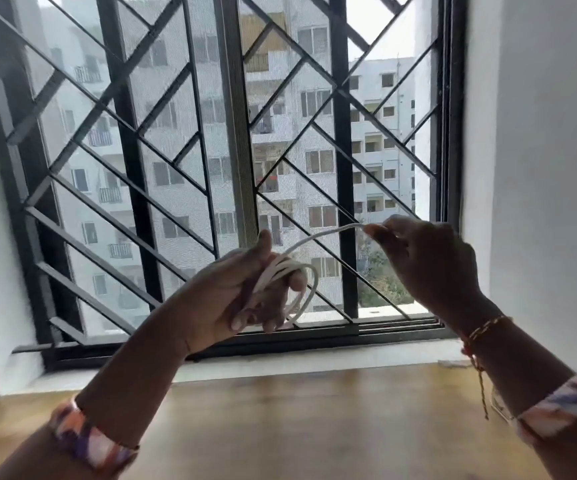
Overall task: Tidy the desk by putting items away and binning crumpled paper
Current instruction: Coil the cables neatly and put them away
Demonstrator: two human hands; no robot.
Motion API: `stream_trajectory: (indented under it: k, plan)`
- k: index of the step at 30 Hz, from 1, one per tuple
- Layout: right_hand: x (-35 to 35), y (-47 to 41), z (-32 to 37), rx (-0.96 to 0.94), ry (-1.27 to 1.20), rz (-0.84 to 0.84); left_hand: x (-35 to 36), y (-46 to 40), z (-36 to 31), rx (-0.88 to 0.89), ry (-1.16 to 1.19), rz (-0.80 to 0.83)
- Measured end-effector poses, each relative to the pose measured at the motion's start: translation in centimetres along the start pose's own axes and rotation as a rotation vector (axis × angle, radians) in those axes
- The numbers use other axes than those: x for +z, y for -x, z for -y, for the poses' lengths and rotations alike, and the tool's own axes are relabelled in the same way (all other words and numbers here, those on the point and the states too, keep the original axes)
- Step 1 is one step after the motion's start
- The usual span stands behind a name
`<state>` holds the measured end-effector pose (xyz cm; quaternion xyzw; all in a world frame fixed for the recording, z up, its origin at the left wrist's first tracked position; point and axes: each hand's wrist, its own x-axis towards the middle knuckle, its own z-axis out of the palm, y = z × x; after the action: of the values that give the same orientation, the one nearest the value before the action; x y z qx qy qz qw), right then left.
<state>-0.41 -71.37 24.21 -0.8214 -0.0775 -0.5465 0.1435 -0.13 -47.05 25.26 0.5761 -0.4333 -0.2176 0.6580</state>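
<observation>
Left fingers: the left hand (245,292) has its fingers curled round several loops of a white cable (294,271), thumb raised above the bundle; the coils pass across the palm and hang in a ring off the fingertip side
Right fingers: the right hand (429,265) pinches the free end of the same cable between thumb and forefinger, the other fingers loosely bent behind
Cable: held in the air between the two hands, a single strand arching from the coil in the left hand up and across to the right hand's pinch; it touches nothing else
Hands: raised in front of the window, left lower than right, apart from each other and joined only by the strand
Wrists: a thread bracelet (484,332) with a dangling end sits on the right wrist; patterned sleeves (557,410) cover both forearms lower down
Desk: a wooden desk top (314,427) lies below the arms, running to the pale sill
Window: a black diagonal grille (183,143) spans the window, with apartment blocks beyond
</observation>
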Motion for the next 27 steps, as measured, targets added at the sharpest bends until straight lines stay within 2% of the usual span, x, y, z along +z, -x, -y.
stream_trajectory:
  k: [2, 3, 8, 9, 11, 13, 16, 18, 19, 21, 22, 23, 24, 25, 26, 27]
  plan:
    - [0.7, 0.8, 0.1, 0.003, -0.046, 0.070, 1.5, -0.1, -1.0, 0.148, 0.214, 0.030]
    - [1.1, 1.3, 0.3, -0.001, -0.065, 0.105, 1.9, -0.4, -1.4, 0.234, 0.269, -0.029]
    - [2.9, 3.3, 1.5, -0.078, -0.123, 0.146, 0.9, -2.1, -3.1, 0.516, 0.616, -0.463]
    - [3.0, 3.6, 1.6, -0.086, -0.119, 0.137, 0.1, -2.3, -3.3, 0.574, 0.620, -0.572]
    - [3.0, 4.2, 1.6, -0.093, -0.104, 0.132, -1.4, -2.8, -3.5, 0.686, 0.454, -0.796]
    - [2.9, 4.5, 1.6, -0.130, -0.047, 0.128, -2.9, -3.3, -3.0, 0.782, 0.161, -1.000]
    - [2.4, 4.4, 2.1, -0.184, 0.015, 0.131, -5.0, -3.6, -1.5, 0.824, -0.582, -1.320]
    - [2.0, 4.0, 2.5, -0.204, 0.024, 0.108, -6.0, -3.4, -0.8, 0.774, -1.044, -1.393]
    - [1.9, 3.8, 2.6, -0.207, 0.031, 0.082, -6.1, -3.2, -0.5, 0.757, -1.284, -1.374]
    - [1.6, 3.1, 2.4, -0.193, 0.032, 0.006, -5.5, -2.9, 0.4, 0.664, -1.735, -1.233]
    - [1.4, 2.7, 2.2, -0.177, 0.030, -0.026, -5.2, -2.9, 1.0, 0.589, -1.882, -1.149]
    - [1.1, 2.2, 1.9, -0.157, 0.027, -0.047, -4.8, -3.0, 1.5, 0.471, -1.908, -1.027]
    - [0.8, 1.8, 1.4, -0.136, 0.023, -0.057, -4.1, -2.9, 1.8, 0.285, -1.791, -0.860]
    - [0.6, 1.4, 0.9, -0.117, 0.019, -0.067, -3.3, -2.8, 2.0, 0.075, -1.518, -0.653]
    - [0.3, 1.1, 0.5, -0.096, 0.020, -0.077, -2.4, -2.6, 2.0, -0.111, -1.132, -0.446]
    - [0.1, 0.8, 0.2, -0.074, 0.023, -0.083, -1.3, -2.3, 1.9, -0.219, -0.737, -0.278]
